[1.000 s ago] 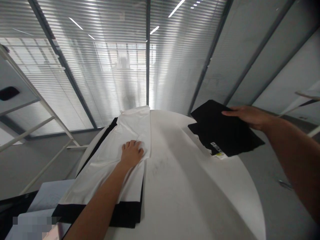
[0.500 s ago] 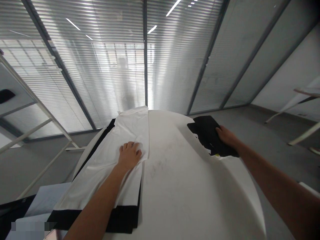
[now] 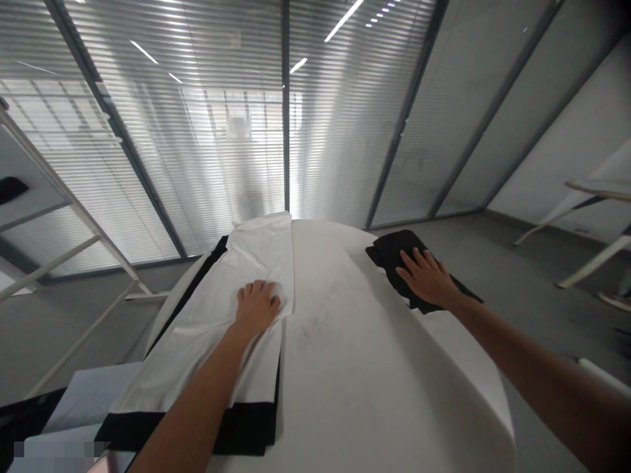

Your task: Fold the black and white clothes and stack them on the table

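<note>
My left hand (image 3: 257, 307) rests on a white cloth garment (image 3: 197, 355), its fingers apart and slightly bent. Black cloth (image 3: 246, 427) shows from under the white garment along its near end and left side. On the right, my right hand (image 3: 426, 279) lies flat with spread fingers on a folded black cloth (image 3: 392, 248), which sits at the far right edge of the white table (image 3: 340, 355). Beneath that black cloth, a white edge shows; what it belongs to I cannot tell.
At the left stands a pale metal frame (image 3: 73, 197). Bluish-white sheets (image 3: 93, 394) and a pink-edged object (image 3: 102, 464) are at the lower left. A glass partition with blinds (image 3: 236, 164) rises behind the table. Chair legs (image 3: 591, 259) show at the right.
My right hand has gone from gripping the black cloth's right edge to lying flat on top of it. My left hand has stayed in place on the white garment.
</note>
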A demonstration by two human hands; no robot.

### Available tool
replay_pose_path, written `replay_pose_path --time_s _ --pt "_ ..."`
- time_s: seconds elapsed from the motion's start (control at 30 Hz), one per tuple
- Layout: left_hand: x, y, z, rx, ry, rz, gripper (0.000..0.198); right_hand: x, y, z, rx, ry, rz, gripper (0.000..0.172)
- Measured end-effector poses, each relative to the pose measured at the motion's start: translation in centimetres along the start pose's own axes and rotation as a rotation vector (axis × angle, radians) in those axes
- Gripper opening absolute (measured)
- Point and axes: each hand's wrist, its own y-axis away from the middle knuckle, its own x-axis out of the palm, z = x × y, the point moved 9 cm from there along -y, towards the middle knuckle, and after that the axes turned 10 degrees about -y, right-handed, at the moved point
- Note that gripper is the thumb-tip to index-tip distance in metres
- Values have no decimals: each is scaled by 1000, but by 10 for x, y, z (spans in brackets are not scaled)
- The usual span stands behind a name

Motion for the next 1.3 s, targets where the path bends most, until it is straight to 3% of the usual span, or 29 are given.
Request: replay_pose_path --time_s 0.17,0.5,0.63,0.73,0.9,1.1,1.2,1.3 --pt "-1 2 0 5 8 10 39 4 14 22 -86 121 -50 63" --pt "-1 4 3 5 20 14 41 6 5 -5 34 16 -25 63" --pt "0 4 4 3 24 16 40 -1 4 0 20 18 -68 61" --pt "0 3 4 1 21 13 40 -13 9 27 -23 -2 -130 57" --pt "0 2 3 3 15 17 40 -13 23 101 -201 -145 -89 51" --pt "0 2 0 6 15 12 40 30 46 179 -367 -154 21 55" --pt "1 1 -1 7 14 20 40 57 53 194 -383 -132 91 54" --pt "1 -1 -3 5 7 21 41 68 55 195 -393 -140 122 56"
